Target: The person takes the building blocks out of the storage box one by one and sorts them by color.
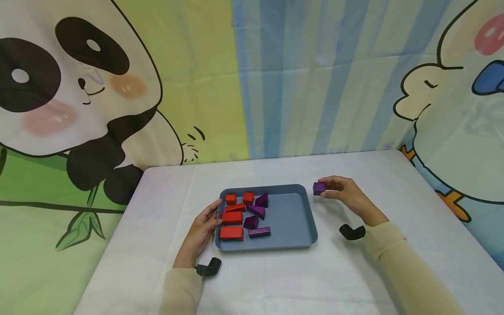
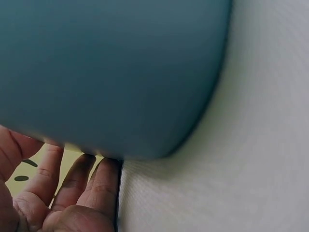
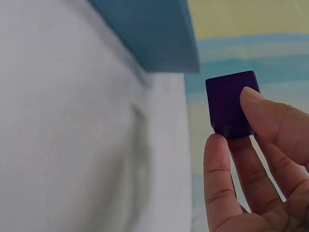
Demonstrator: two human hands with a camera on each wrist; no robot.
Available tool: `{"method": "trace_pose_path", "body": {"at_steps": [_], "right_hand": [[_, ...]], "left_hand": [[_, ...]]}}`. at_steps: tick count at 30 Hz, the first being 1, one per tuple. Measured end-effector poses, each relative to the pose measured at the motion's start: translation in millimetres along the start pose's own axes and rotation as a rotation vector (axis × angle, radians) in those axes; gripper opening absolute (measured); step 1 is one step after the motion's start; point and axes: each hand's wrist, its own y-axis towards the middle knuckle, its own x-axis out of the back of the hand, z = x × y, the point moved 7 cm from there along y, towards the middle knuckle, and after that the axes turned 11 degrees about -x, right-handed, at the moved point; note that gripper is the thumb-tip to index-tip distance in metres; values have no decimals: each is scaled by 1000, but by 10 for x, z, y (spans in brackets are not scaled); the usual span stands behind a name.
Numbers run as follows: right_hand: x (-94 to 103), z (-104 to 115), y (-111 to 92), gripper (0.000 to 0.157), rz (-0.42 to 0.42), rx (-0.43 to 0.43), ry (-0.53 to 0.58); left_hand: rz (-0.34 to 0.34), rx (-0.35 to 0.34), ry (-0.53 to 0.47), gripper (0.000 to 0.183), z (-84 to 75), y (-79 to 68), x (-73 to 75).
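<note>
A purple cube (image 1: 319,189) is pinched between the thumb and fingers of my right hand (image 1: 346,192), just beyond the right side of the blue-grey tray (image 1: 289,214). In the right wrist view the cube (image 3: 229,104) is held up off the table, with the thumb on one face. My left hand (image 1: 201,229) touches the tray's left edge, its fingers spread along the rim. The left wrist view shows the fingers (image 2: 99,188) fairly straight against the tray wall (image 2: 120,96). Inside the tray's left half lie several red blocks (image 1: 232,218) beside several purple blocks (image 1: 257,211).
A white-covered table (image 1: 267,280) bears the tray. Behind it hangs a cloth backdrop (image 1: 315,87) with stripes and a panda print. Black wrist-worn devices (image 1: 352,232) sit at both cuffs. The tray's right half holds no blocks.
</note>
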Motion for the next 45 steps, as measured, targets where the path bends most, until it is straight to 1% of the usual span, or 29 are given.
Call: {"method": "trace_pose_path", "body": {"at_steps": [4, 8, 13, 16, 19, 22, 26, 29, 31, 33, 35, 38, 42, 45], "right_hand": [[17, -108, 117, 51, 8, -22, -3], [31, -268, 201, 51, 7, -68, -9], [39, -463, 232, 52, 8, -100, -34], [28, -483, 220, 55, 14, -86, -39], [21, -426, 191, 61, 31, -69, -50], [49, -324, 153, 64, 40, -47, -101], [136, -180, 112, 62, 11, -33, -138], [166, -65, 85, 61, -17, -17, -133], [149, 20, 73, 60, -37, 9, -117], [104, 108, 67, 59, -60, 36, -94], [38, 194, 68, 57, -69, 66, -56], [-68, 296, 83, 55, -74, 90, -18], [-228, 408, 108, 53, -55, 114, 2], [-351, 475, 125, 53, -22, 124, 23]], "left_hand": [[-11, 1, -9, 71, 16, -9, 11], [-20, 4, -8, 70, 48, -30, 8], [-23, 26, -16, 70, 115, -74, -19], [-29, 24, -18, 70, 122, -87, -29], [-26, 10, -15, 70, 95, -90, -33], [-21, 0, -9, 69, 67, -79, -32], [-15, -10, -15, 69, 47, -43, -32], [-10, -16, -20, 69, 34, -19, -33], [-3, -26, -19, 69, 21, -8, -32], [-8, -26, -22, 69, 15, -6, -26], [-10, -29, -21, 69, 6, -5, -22], [-20, -24, -23, 69, 2, -6, -14], [-17, -27, -21, 69, -4, -7, -7], [-15, -28, -21, 69, -16, -14, -5]]}}
